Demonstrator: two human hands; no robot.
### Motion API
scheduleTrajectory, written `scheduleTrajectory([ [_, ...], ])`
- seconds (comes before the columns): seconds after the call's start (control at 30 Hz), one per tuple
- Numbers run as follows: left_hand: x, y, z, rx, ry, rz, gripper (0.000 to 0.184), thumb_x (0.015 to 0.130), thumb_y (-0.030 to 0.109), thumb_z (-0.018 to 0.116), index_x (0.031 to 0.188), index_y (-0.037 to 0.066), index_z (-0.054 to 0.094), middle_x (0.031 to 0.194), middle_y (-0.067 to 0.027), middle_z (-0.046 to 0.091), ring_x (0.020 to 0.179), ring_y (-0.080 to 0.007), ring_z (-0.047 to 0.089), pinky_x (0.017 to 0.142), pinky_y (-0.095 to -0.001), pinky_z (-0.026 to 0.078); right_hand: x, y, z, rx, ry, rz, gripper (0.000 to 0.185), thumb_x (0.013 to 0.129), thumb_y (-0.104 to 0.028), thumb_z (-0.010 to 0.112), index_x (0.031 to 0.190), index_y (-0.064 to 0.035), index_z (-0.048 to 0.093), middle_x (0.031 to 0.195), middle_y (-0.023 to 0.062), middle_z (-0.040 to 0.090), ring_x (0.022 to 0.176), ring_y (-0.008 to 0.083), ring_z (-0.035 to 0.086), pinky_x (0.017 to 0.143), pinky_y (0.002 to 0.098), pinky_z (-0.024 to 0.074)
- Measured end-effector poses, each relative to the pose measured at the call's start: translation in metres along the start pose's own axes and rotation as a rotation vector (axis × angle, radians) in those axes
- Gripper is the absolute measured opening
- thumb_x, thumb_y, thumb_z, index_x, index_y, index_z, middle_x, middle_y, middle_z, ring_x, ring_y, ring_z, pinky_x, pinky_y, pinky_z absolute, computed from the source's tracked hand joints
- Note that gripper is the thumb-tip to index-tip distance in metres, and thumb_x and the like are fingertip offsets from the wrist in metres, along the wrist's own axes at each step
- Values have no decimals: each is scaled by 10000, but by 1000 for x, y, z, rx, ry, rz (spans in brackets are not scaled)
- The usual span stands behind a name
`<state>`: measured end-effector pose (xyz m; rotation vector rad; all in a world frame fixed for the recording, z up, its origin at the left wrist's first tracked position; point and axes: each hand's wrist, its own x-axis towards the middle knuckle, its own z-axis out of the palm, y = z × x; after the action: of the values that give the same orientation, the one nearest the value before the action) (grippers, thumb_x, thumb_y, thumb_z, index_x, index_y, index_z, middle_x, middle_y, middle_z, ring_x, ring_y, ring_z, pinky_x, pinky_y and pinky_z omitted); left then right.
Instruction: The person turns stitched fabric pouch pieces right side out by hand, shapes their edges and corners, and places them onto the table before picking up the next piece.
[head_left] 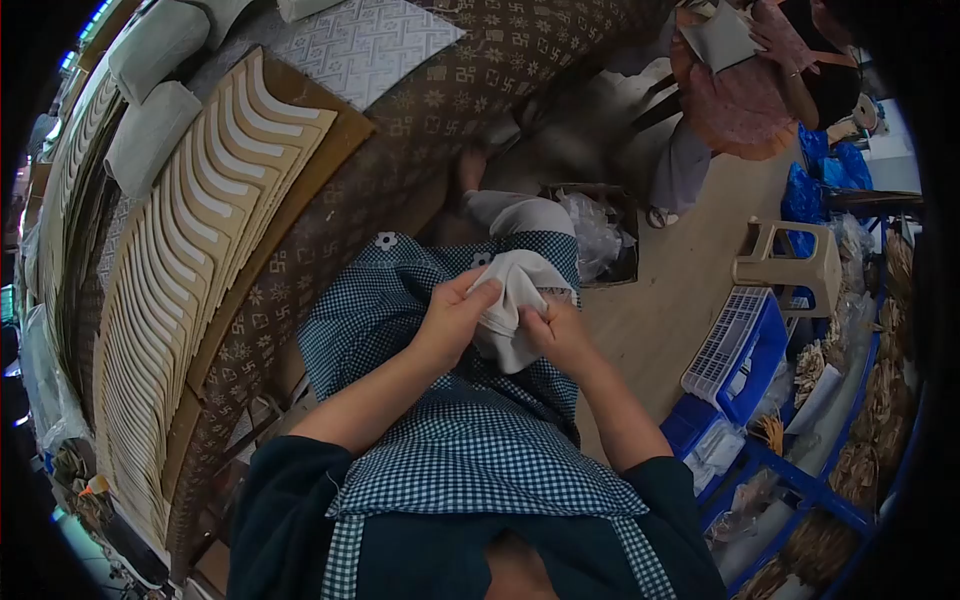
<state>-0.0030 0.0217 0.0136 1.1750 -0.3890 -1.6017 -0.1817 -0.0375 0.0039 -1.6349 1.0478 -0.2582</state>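
A piece of white cloth [517,282] is bunched above my lap, over a dark checked apron [480,425]. My left hand [457,312] pinches the cloth's left side between thumb and fingers. On its right side, my right hand [556,330] grips the cloth with the thumb on top and the fingers folded. The lower part of the cloth hangs down between both hands. Some fingertips are hidden by the folds.
Left, a patterned-cloth table [345,215] bears overlapping curved-strip panels [215,215] and grey rolls [150,135]. Ahead are a box of plastic [600,235] and a person [735,95] holding a pale piece. Right: a beige stool [790,262], blue crate [757,360] and shelves [815,485].
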Motion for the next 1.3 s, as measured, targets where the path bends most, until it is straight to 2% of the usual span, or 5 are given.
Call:
scheduleTrajectory([
  [0.27, 18, -3, 7, 963, -269, 356, 405, 890, 172, 612, 1273, 44, 591, 916, -98, 697, 733, -135, 643, 671, -296, 522, 42, 32, 16, -80, -174, -89, 269, 780, -181, 650, 992, -14, 643, 960, 168, 688, 889, 316, 659, 765, 383, 505],
  [0.47, 16, 14, 1, 323, -132, 278, 276, 893, 146, 644, 1137, 16, 641, 934, -33, 623, 834, -108, 594, 749, -252, 498, 51, 16, 0, 134, -10, -32, 226, 876, -109, 557, 1073, -9, 605, 1060, 140, 648, 994, 244, 616, 840, 351, 493],
  [1.0, -23, -18, 27, 826, -12, 423, 136, 880, 83, 550, 792, -8, 502, 693, -143, 525, 588, -245, 544, 538, -337, 430, 72, 44, 16, 111, 385, -68, 272, 928, -207, 518, 936, 21, 666, 844, 82, 691, 771, 138, 630, 674, 299, 482],
  [1.13, -20, -22, 36, 716, -107, 466, 140, 882, 94, 564, 796, -5, 515, 674, -115, 503, 564, -188, 507, 530, -315, 418, 76, 40, 31, 58, 500, 37, 295, 916, -197, 429, 924, -9, 655, 834, 220, 668, 783, 359, 655, 688, 436, 482],
  [1.3, -3, -17, 0, 653, 23, 214, 303, 831, 234, 734, 834, 8, 533, 689, -63, 589, 626, -113, 556, 574, -274, 459, 54, 31, 2, 4, 285, 101, 323, 945, -273, 499, 955, 19, 637, 861, 195, 661, 802, 356, 640, 725, 400, 495],
])
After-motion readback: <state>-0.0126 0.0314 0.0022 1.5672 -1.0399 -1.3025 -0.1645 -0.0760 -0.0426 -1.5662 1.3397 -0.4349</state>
